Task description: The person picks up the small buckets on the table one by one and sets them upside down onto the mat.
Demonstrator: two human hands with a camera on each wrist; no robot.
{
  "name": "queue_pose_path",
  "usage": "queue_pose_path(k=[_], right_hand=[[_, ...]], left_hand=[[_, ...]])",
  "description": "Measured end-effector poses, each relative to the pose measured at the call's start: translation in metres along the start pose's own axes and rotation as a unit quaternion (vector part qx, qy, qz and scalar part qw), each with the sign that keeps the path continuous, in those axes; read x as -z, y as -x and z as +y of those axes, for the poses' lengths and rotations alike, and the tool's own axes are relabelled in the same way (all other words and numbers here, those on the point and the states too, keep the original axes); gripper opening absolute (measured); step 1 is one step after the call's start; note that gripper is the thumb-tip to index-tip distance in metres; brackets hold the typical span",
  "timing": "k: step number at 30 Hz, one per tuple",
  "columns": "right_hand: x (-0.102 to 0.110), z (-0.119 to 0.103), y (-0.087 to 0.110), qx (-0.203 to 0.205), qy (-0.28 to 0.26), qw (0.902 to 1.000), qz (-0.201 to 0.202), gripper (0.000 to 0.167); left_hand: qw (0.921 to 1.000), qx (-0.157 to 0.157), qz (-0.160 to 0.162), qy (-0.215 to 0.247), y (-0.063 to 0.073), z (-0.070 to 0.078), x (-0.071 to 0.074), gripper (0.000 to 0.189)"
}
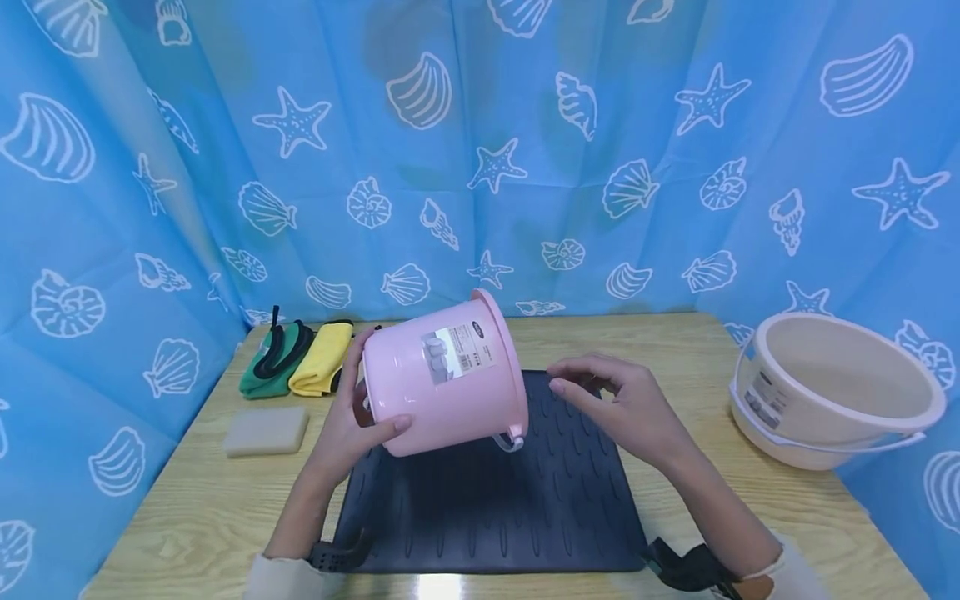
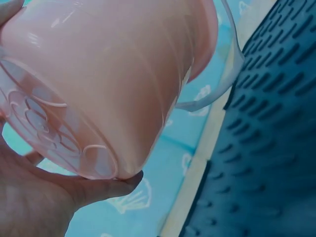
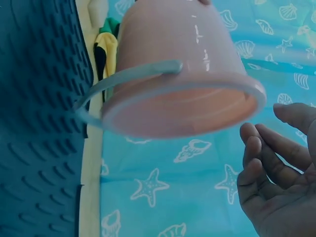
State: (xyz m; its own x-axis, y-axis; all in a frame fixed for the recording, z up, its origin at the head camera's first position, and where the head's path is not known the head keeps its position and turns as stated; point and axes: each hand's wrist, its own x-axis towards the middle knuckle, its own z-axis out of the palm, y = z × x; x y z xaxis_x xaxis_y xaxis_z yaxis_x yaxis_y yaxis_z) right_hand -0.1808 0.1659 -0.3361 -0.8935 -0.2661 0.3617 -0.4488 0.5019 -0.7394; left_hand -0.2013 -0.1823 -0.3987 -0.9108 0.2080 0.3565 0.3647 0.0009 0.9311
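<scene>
A pink bucket (image 1: 442, 383) with a paper label is tipped on its side above a black ribbed mat (image 1: 487, 533), its mouth facing right. My left hand (image 1: 358, 417) grips it by the bottom end, thumb on the near side and fingers on the far side. In the left wrist view the moulded base (image 2: 44, 123) shows beside the palm. The bucket's pale handle (image 3: 128, 74) hangs down from the rim. Just right of the mouth, my right hand (image 1: 618, 400) is held apart from the bucket, fingers loosely bent with nothing in them.
A beige bucket (image 1: 825, 392) with a handle stands at the right. On the left lie a green folded cloth (image 1: 262, 375) with a black strap, a yellow one (image 1: 322, 358) and a pale sponge-like block (image 1: 266, 431). A blue seashell curtain (image 1: 450, 208) hangs behind the wooden table (image 1: 187, 517).
</scene>
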Motion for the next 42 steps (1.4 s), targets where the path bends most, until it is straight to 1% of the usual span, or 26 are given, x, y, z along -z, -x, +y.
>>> queue_pose_path(k=[2,5,11,15,19,25,29,33,36,39,42], right_hand=[[0.002,0.003,0.005,0.004,0.010,0.9999,-0.010,0.021],[0.004,0.010,0.012,0.017,0.030,0.9991,-0.024,0.020],[0.011,0.031,0.028,0.035,0.056,0.9975,-0.023,0.018],[0.014,0.045,0.041,0.054,0.103,0.9930,-0.023,0.019],[0.011,0.057,0.051,0.069,0.139,0.9875,-0.031,0.022],[0.005,0.070,0.066,0.046,0.171,0.9822,-0.063,0.024],[0.003,0.078,0.075,0.037,0.176,0.9795,-0.090,0.024],[-0.001,0.087,0.081,0.040,0.179,0.9769,-0.110,0.024],[-0.003,0.092,0.086,0.031,0.189,0.9740,-0.121,0.024],[-0.005,0.097,0.091,0.011,0.209,0.9677,-0.141,0.024],[-0.007,0.100,0.096,-0.015,0.232,0.9592,-0.161,0.025]], left_hand=[[0.9999,0.003,0.011,-0.008,0.004,0.004,0.006,0.110],[0.9997,0.004,0.022,-0.006,0.011,0.010,0.015,0.110],[0.9989,0.010,0.041,-0.017,0.027,0.021,0.031,0.111],[0.9977,0.022,0.056,-0.032,0.037,0.027,0.039,0.112],[0.9961,0.030,0.073,-0.040,0.044,0.033,0.048,0.112],[0.9935,0.029,0.095,-0.056,0.054,0.041,0.062,0.111],[0.9933,0.024,0.103,-0.046,0.060,0.045,0.070,0.111],[0.9930,0.020,0.111,-0.034,0.064,0.050,0.080,0.110],[0.9924,0.021,0.115,-0.037,0.067,0.053,0.088,0.109],[0.9927,0.021,0.111,-0.041,0.069,0.056,0.097,0.109],[0.9928,0.017,0.107,-0.051,0.070,0.058,0.105,0.109]])
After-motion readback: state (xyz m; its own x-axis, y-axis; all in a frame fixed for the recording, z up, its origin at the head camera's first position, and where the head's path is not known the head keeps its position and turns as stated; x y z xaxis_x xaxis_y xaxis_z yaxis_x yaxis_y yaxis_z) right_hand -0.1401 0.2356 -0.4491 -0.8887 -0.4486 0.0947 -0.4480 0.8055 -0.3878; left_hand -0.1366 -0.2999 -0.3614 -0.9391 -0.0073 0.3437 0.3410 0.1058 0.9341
